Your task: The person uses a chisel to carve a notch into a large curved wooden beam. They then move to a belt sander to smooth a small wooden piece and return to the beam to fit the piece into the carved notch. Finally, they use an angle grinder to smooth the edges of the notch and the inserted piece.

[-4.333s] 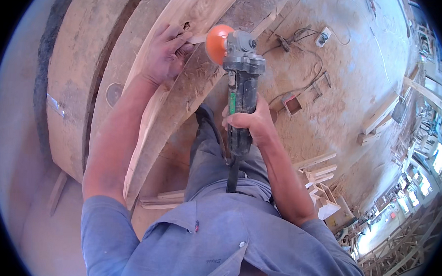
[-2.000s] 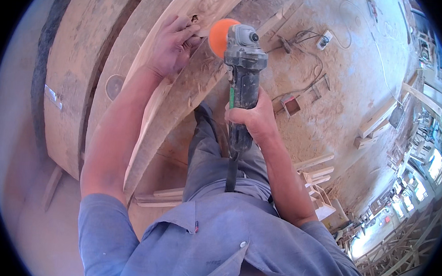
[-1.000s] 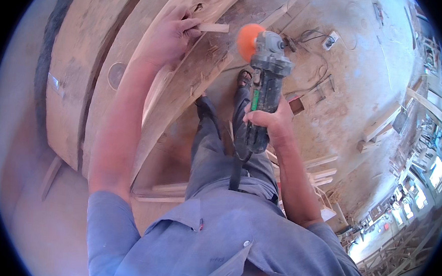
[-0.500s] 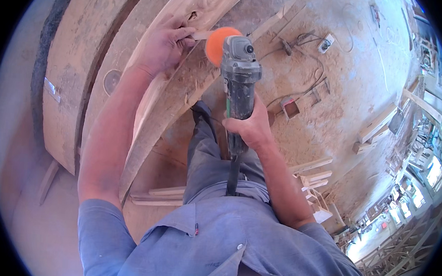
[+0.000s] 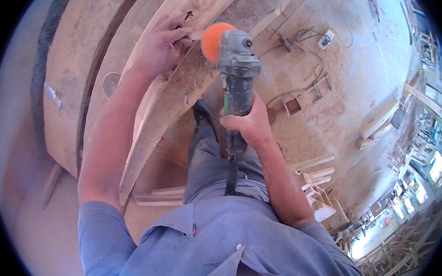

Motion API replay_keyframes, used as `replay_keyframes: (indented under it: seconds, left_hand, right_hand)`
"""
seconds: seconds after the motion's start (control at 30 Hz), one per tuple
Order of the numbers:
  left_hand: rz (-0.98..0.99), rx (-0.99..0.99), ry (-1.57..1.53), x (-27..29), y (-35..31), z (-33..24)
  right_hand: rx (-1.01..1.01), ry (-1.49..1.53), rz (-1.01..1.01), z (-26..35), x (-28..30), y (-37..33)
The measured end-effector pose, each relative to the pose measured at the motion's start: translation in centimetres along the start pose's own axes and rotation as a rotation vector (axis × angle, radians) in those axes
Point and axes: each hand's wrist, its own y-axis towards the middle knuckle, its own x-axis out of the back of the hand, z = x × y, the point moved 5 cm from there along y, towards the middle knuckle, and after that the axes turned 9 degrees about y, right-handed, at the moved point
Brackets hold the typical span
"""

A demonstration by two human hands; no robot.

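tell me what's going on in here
A person's right hand grips an angle grinder fitted with an orange disc. The left hand rests on a pale curved timber, pinching a thin wooden strip. The strip's far end is at the disc's edge; whether they actually touch can't be made out from this angle.

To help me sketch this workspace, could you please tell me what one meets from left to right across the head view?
Shiny strip, round patch, left hand, orange disc, small red-edged box, white socket.
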Motion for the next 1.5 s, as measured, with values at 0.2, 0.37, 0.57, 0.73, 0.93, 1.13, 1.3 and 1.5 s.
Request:
replay_keyframes:
  seconds: [0.2, 0.37, 0.57, 0.73, 0.93, 1.13, 1.3, 1.5]
  left_hand:
    - [0.036, 0.029, -0.004, -0.1, -0.2, 0.1]
    - [0.044, 0.019, -0.037, -0.1, 0.1, 0.1]
    - [0.043, 0.031, -0.024, -0.1, 0.0, 0.3]
    - [0.021, 0.032, -0.074, -0.5, -0.3, 0.6]
    - [0.035, 0.036, -0.048, -0.3, -0.1, 0.2]
    - [0.025, 0.022, -0.033, 0.0, 0.0, 0.2]
    - [-0.014, -0.006, -0.050, -0.3, -0.2, 0.5]
    - [0.041, 0.029, -0.042, -0.3, -0.2, 0.5]
  right_hand:
    - [-0.133, 0.258, -0.026, 0.2, 1.3, -1.1]
    - [-0.153, 0.237, 0.056, 1.2, 0.0, -0.7]
    - [-0.190, 0.351, 0.060, 0.2, 0.2, -0.8]
    - [-0.185, 0.376, 0.106, 0.5, 0.1, -0.3]
    - [-0.236, 0.406, 0.114, -0.8, 0.4, -1.2]
    - [-0.219, 0.499, 0.129, -0.2, 0.1, -0.5]
    - [-0.264, 0.495, 0.158, -1.0, 0.2, -1.1]
    - [-0.255, 0.510, 0.173, -1.0, 0.3, -1.0]
